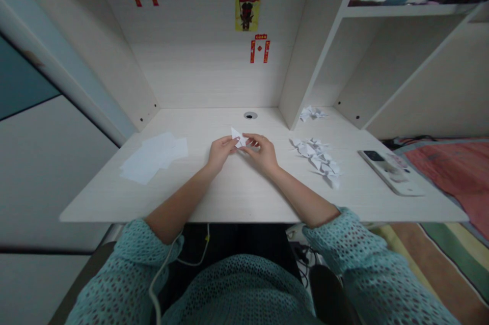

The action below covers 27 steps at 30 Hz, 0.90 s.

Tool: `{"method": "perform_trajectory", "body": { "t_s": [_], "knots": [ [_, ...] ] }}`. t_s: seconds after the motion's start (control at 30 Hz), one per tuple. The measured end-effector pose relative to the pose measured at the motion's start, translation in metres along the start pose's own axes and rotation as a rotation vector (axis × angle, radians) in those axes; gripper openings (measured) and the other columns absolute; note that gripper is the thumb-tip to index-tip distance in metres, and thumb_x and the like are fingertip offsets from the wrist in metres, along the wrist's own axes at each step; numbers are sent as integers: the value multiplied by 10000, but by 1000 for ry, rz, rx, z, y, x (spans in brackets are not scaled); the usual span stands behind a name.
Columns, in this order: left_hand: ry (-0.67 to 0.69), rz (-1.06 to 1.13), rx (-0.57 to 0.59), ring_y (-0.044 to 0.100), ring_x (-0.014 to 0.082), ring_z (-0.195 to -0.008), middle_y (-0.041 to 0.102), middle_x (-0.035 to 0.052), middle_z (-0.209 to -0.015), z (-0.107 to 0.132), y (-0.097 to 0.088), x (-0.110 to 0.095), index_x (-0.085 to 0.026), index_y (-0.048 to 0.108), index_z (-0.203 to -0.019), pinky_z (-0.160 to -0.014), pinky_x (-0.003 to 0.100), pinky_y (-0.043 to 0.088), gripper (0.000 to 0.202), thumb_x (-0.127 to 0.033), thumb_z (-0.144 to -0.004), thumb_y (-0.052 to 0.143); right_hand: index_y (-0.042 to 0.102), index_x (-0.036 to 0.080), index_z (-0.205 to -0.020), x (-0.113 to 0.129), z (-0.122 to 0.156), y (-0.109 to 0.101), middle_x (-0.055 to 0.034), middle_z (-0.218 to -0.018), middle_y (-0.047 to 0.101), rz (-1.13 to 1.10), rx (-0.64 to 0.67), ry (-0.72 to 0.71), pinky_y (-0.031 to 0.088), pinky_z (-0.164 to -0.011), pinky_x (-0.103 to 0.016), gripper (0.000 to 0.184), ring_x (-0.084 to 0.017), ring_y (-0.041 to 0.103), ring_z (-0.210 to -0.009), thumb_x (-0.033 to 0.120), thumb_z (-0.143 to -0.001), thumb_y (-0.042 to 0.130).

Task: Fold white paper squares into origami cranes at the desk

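Observation:
Between my two hands, a small piece of folded white paper [236,135] is held just above the middle of the desk, with a pointed corner upward. My left hand [221,152] pinches its left side, thumb on the near face. From the right, my right hand [263,152] grips the other edge between thumb and fingers. Some fingertips are hidden behind the paper. Off to the left lies a spread of flat white paper sheets [155,154]. Right of my right hand is a heap of folded white paper pieces [317,157].
More folded pieces [313,113] lie at the back right beneath the shelf [405,11]. A white phone-shaped item [391,173] rests near the desk's right end. The back panel has a cable hole [250,115] below it. A white cable [155,284] hangs by my left sleeve.

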<state>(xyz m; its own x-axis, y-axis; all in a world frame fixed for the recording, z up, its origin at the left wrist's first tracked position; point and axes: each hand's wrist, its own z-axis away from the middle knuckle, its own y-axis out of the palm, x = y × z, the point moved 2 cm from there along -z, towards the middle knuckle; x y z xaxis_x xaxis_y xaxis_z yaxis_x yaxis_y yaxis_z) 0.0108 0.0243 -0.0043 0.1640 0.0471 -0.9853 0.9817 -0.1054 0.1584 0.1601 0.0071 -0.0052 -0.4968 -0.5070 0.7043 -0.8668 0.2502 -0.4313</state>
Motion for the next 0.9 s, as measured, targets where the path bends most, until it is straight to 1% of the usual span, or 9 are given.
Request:
{"method": "perform_trajectory", "body": {
  "t_s": [0.17, 0.27, 0.37, 0.43, 0.5, 0.57, 0.63, 0.73, 0.9],
  "knots": [
    [-56, 58, -16, 623, 159, -789, 678, 75, -887, -1, -5, 2, -157, 672, -840, -772, 294, 467, 360, -438, -623, 732, 626, 209, -1086, -7, -3, 3, -43, -853, 677, -223, -8, 150, 437, -744, -301, 368, -163, 584, -751, 376, -758, 604],
    [-91, 98, -14, 625, 163, -836, 678, 77, -925, -2, -7, 4, -166, 663, -848, -808, 298, 460, 348, -433, -634, 727, 600, 184, -1108, -11, -5, 6, -38, -794, 670, -385, 6, 251, 443, -703, -287, 433, -160, 591, -725, 405, -735, 603],
    [-116, 122, 8, 621, 170, -866, 681, 86, -946, -3, -6, 5, -165, 662, -852, -831, 304, 456, 353, -433, -633, 729, 566, 183, -1130, -11, -5, 5, -31, -758, 659, -470, 0, 284, 447, -698, -287, 489, -159, 584, -704, 421, -707, 621],
    [-118, 110, 23, 622, 175, -866, 684, 91, -941, -3, -6, 6, -163, 663, -840, -829, 308, 456, 358, -440, -624, 735, 548, 195, -1129, -9, -5, 4, -27, -754, 652, -460, -19, 275, 448, -691, -283, 481, -159, 584, -706, 424, -712, 614],
    [-122, 67, 33, 628, 175, -846, 689, 93, -927, -2, -5, 6, -163, 668, -825, -817, 309, 454, 359, -450, -621, 737, 559, 203, -1083, -9, -5, 2, -32, -779, 651, -416, -47, 255, 446, -683, -277, 416, -160, 587, -726, 425, -733, 587],
    [-126, 23, 47, 635, 174, -830, 692, 95, -919, -2, -4, 6, -162, 674, -819, -808, 312, 450, 362, -460, -623, 735, 601, 199, -995, -9, -6, 1, -51, -848, 662, -370, -50, 235, 442, -686, -277, 329, -164, 589, -764, 423, -759, 550],
    [-114, 5, 60, 637, 178, -834, 693, 97, -919, -1, -3, 7, -161, 678, -826, -807, 313, 450, 371, -468, -626, 732, 638, 193, -934, -10, -7, 0, -64, -928, 670, -343, -24, 227, 438, -695, -283, 298, -171, 586, -799, 419, -777, 523],
    [-71, 15, 47, 634, 176, -829, 692, 87, -908, -1, -4, 7, -165, 680, -841, -804, 304, 455, 381, -469, -619, 734, 660, 196, -971, -10, -7, 1, -61, -967, 672, -333, 19, 232, 429, -696, -288, 316, -168, 572, -782, 411, -773, 541],
    [-21, 38, 25, 626, 168, -799, 689, 77, -888, -2, -4, 7, -157, 679, -849, -806, 307, 462, 389, -450, -603, 749, 643, 200, -1030, -9, -5, 5, -48, -910, 656, -361, 26, 214, 425, -678, -272, 360, -151, 549, -739, 418, -752, 579]
  ]
}}
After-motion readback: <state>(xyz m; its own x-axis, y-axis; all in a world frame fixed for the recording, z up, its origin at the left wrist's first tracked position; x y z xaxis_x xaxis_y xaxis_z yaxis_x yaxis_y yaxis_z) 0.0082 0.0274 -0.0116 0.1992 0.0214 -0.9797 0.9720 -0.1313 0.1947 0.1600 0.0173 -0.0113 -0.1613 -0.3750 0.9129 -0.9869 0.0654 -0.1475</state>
